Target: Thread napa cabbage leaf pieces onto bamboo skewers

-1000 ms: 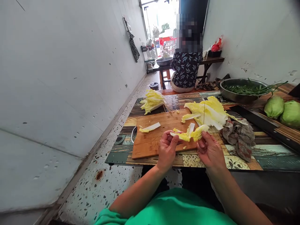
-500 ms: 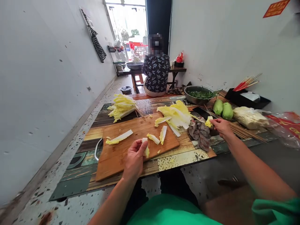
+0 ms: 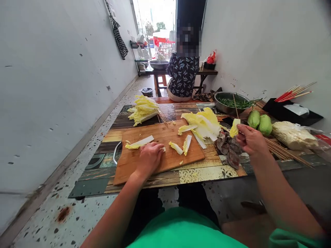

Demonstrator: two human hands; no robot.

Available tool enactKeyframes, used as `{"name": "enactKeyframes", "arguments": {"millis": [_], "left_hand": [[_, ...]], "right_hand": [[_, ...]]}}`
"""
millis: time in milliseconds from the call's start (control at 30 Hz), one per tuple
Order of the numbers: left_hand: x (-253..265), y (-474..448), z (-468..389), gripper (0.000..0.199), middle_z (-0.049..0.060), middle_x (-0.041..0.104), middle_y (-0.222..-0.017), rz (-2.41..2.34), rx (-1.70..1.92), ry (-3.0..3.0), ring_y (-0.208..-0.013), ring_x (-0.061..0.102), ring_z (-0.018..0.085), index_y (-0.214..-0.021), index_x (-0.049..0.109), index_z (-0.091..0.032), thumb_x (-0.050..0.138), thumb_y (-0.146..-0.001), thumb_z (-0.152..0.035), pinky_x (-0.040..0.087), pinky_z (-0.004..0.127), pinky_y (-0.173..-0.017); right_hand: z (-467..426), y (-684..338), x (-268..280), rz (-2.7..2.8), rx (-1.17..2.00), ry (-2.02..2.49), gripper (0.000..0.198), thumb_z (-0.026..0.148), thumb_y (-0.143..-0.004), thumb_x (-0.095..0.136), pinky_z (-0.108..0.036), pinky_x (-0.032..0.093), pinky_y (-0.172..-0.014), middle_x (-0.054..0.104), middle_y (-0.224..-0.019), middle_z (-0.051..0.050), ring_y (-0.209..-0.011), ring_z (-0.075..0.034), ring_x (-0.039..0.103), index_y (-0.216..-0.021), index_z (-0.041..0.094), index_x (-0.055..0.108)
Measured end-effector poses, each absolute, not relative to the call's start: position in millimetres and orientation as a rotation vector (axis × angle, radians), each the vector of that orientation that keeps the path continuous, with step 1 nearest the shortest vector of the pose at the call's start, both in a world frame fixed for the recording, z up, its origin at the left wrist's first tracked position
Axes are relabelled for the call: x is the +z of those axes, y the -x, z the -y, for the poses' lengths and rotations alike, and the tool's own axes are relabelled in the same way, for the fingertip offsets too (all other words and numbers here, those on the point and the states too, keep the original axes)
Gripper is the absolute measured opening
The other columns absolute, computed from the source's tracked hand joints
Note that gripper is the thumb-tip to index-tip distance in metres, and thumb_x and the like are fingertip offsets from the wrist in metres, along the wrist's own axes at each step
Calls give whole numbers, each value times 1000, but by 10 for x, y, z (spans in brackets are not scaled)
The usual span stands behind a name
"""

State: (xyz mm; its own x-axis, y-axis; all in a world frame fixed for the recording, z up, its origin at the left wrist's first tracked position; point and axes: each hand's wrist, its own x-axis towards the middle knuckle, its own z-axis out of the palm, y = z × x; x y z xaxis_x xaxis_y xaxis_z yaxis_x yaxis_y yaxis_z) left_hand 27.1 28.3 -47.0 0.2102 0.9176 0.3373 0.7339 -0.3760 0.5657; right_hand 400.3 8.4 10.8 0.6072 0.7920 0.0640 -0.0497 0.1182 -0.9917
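Observation:
My right hand (image 3: pixel 252 138) is raised at the right, pinching a small cabbage piece (image 3: pixel 234 128) with a thin wooden skewer (image 3: pixel 236 106) sticking up from it. Low over the wooden cutting board (image 3: pixel 137 168), my left hand (image 3: pixel 150 154) is closed, its back toward me. A white bit of cabbage (image 3: pixel 163 149) shows at its fingertips; the rest is hidden. The left fingers also reach a long cabbage strip (image 3: pixel 141 142). Two shorter cabbage pieces, one yellowish (image 3: pixel 176 148) and one whiter (image 3: pixel 187 144), lie on the board. Larger cabbage leaves (image 3: pixel 203 124) overlap its far right corner.
Skewered cabbage (image 3: pixel 143 110) is piled behind the board. At the right are a crumpled rag (image 3: pixel 230 150), loose skewers (image 3: pixel 287 151), two green squashes (image 3: pixel 259 122), a bagged pale food (image 3: pixel 294 134) and a metal bowl of greens (image 3: pixel 230 103). A person (image 3: pixel 183 75) sits beyond the table.
My left hand has lowered onto the board beside the long strip. My right hand has lifted slightly, and the skewer now stands upright. The view has shifted, moving the scene rightward.

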Motion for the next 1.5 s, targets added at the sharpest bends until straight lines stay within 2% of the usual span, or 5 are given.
{"name": "enactKeyframes", "arguments": {"millis": [167,533,900,1300,1500], "left_hand": [[-258,-348,-56,21,11,73,-114,-1427,1330,-1858,-115,62,31,-100,77,-23,67,-83,-30,37,48,-109],[-339,-523,599,36,4,74,-83,-922,1203,-686,-75,64,14,-83,74,-17,86,-65,-45,51,27,-76],[-251,-226,697,35,10,71,-111,-995,1191,-957,-72,64,12,-83,70,-15,80,-74,-47,51,25,-69],[-333,-351,774,28,12,71,-108,-949,1046,-1308,-85,65,16,-87,68,-14,67,-88,-42,49,27,-78],[-235,-325,681,32,1,68,-77,-908,1150,-921,-51,53,7,-90,57,-17,67,-87,-47,40,22,-55]], "right_hand": [[191,-2851,-94,913,912,1214,33,50,-75,78,-20,26,-35,37,-49,9,-40,-6,33,-77,19,68],[700,-1889,-468,1339,953,1159,19,43,-83,70,-31,54,-71,73,-86,-5,-80,-21,68,-85,25,77],[1115,-2167,-834,1699,727,1232,26,30,-97,50,-24,55,-57,68,-75,0,-58,-15,66,-122,28,57],[1002,-2077,-579,1712,775,1181,14,25,-98,50,-20,53,-50,65,-65,2,-54,-13,64,-104,21,62],[995,-2170,-525,1661,432,1134,20,17,-94,55,-27,58,-81,76,-98,-7,-89,-18,73,-107,23,69]]}}
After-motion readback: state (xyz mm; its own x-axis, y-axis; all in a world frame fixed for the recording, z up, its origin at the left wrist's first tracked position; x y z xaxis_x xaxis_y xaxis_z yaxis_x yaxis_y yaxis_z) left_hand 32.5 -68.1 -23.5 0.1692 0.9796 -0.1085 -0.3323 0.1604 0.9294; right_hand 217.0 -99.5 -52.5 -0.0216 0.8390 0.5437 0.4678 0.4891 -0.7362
